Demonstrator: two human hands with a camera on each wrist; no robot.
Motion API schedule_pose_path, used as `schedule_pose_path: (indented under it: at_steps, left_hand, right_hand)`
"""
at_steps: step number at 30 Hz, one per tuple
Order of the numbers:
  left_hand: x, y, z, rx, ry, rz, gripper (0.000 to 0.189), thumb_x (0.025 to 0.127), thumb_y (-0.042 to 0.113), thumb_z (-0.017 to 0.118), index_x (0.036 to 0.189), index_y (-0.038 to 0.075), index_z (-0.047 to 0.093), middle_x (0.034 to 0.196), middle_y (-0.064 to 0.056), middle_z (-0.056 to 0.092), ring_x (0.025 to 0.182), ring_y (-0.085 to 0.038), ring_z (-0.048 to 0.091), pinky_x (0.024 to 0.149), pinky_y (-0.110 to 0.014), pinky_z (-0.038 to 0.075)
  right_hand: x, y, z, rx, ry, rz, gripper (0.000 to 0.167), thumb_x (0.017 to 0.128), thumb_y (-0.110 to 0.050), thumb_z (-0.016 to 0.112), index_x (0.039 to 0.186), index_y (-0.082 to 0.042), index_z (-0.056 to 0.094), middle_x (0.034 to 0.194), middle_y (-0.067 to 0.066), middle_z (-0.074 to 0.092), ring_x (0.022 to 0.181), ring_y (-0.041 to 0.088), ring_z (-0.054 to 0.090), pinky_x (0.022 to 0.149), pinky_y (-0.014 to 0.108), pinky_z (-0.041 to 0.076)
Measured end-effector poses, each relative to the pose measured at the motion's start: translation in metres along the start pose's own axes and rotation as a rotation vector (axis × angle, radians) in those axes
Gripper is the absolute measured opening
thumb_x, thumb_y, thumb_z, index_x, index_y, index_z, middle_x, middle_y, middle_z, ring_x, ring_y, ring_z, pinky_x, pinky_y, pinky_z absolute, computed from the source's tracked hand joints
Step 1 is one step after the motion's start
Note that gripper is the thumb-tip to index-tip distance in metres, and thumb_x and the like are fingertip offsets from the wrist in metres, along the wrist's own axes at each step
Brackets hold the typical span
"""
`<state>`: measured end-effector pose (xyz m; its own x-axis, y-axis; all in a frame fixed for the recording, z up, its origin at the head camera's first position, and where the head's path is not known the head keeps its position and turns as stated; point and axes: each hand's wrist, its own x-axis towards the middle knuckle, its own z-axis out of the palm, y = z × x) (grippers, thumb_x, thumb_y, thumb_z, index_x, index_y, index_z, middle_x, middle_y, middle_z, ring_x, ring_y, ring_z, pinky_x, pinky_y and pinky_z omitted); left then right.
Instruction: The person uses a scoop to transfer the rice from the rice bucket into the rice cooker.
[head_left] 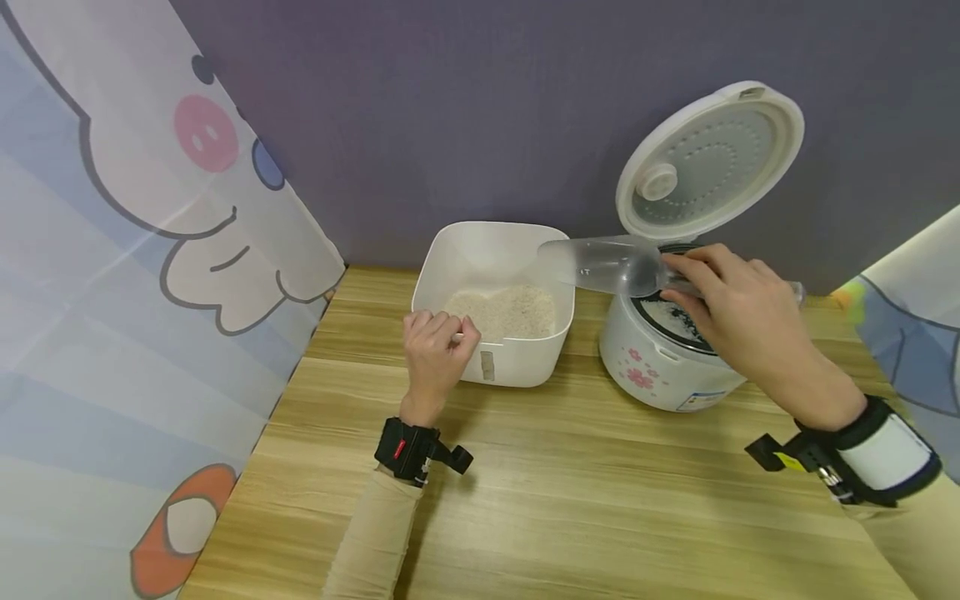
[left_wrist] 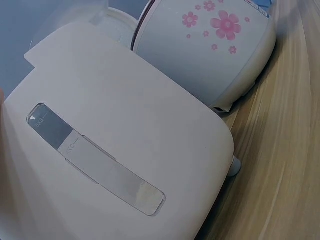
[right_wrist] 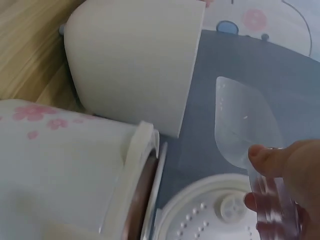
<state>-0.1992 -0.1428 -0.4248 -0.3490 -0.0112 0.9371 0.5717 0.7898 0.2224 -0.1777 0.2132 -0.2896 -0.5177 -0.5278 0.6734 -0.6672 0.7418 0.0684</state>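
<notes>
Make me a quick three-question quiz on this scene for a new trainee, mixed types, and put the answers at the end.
1. What does the right grip hold?
2. True or false: the lid of the cooker stands open.
3. Where is the left grip? (a) On the cooker; (b) at the near rim of the bin; (c) flat on the table.

Key: 1. A clear scoop. 2. True. 3. b.
</notes>
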Motion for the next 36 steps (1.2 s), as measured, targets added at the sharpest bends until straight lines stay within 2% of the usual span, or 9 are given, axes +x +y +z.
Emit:
schedule_pose_path:
  at_steps: [4,6,8,15,20,23,29,36]
  left_hand:
    - [-0.001,0.001,0.002,0.000,-0.002,-0.004,0.036,0.080,0.002,0.065,0.052,0.008,0.043,0.048,-0.002,0.044,0.053,-0.023,0.037,0.069,-0.041,0.040]
    - [0.000,0.001,0.003,0.000,-0.003,-0.006,0.036,0.081,0.002,0.065,0.052,0.008,0.043,0.048,-0.003,0.044,0.053,-0.023,0.037,0.069,-0.041,0.040]
    - [0.000,0.001,0.002,-0.002,-0.005,-0.007,0.037,0.081,0.002,0.065,0.052,0.008,0.043,0.048,-0.003,0.044,0.053,-0.023,0.038,0.069,-0.041,0.040]
    - [0.001,0.002,0.001,0.002,-0.007,-0.007,0.037,0.080,0.002,0.065,0.052,0.008,0.043,0.048,-0.002,0.044,0.053,-0.023,0.038,0.069,-0.041,0.040]
    - [0.000,0.001,0.000,0.003,-0.007,-0.016,0.038,0.081,0.003,0.066,0.052,0.008,0.042,0.048,-0.002,0.043,0.053,-0.023,0.038,0.070,-0.042,0.040]
    - [0.000,0.001,0.000,0.001,-0.005,-0.015,0.038,0.081,0.003,0.066,0.052,0.008,0.042,0.048,-0.002,0.043,0.053,-0.023,0.038,0.070,-0.042,0.040]
    - [-0.003,0.000,0.001,-0.003,0.004,-0.002,0.038,0.080,0.002,0.066,0.052,0.009,0.041,0.048,-0.002,0.041,0.053,-0.022,0.036,0.069,-0.041,0.039]
    - [-0.001,0.000,0.000,-0.006,0.006,-0.001,0.037,0.081,0.002,0.065,0.053,0.008,0.041,0.049,-0.002,0.041,0.053,-0.023,0.037,0.070,-0.042,0.040]
  right_hand:
    - [0.009,-0.003,0.011,-0.011,0.005,-0.028,0.038,0.101,-0.027,0.066,0.127,0.001,0.068,0.107,0.022,0.067,0.077,0.042,0.064,0.065,0.053,0.045]
    - [0.014,-0.004,0.017,-0.023,0.004,-0.036,0.039,0.091,-0.014,0.076,0.127,0.000,0.068,0.106,0.021,0.066,0.078,0.041,0.064,0.066,0.053,0.045]
    - [0.019,-0.005,0.022,-0.048,0.002,-0.050,0.045,0.084,-0.006,0.081,0.126,-0.001,0.069,0.106,0.021,0.066,0.079,0.041,0.064,0.066,0.052,0.046]
    - [0.036,-0.012,0.039,-0.124,-0.041,-0.145,0.041,0.085,-0.001,0.079,0.124,0.001,0.068,0.109,0.021,0.067,0.094,0.039,0.066,0.074,0.051,0.050]
    - [0.051,-0.018,0.055,-0.198,-0.064,-0.280,0.030,0.093,0.004,0.067,0.122,0.003,0.067,0.106,0.019,0.063,0.089,0.036,0.065,0.072,0.045,0.049]
    - [0.059,-0.020,0.066,-0.242,-0.090,-0.370,0.028,0.094,0.007,0.061,0.122,0.004,0.066,0.105,0.018,0.061,0.086,0.035,0.062,0.075,0.043,0.047]
    - [0.071,-0.023,0.087,-0.320,-0.151,-0.528,0.026,0.093,0.005,0.065,0.118,0.002,0.065,0.106,0.016,0.060,0.090,0.031,0.058,0.077,0.039,0.044]
    - [0.088,-0.028,0.104,-0.392,-0.218,-0.615,0.016,0.097,-0.002,0.063,0.112,-0.002,0.062,0.110,0.013,0.061,0.094,0.029,0.058,0.085,0.038,0.047]
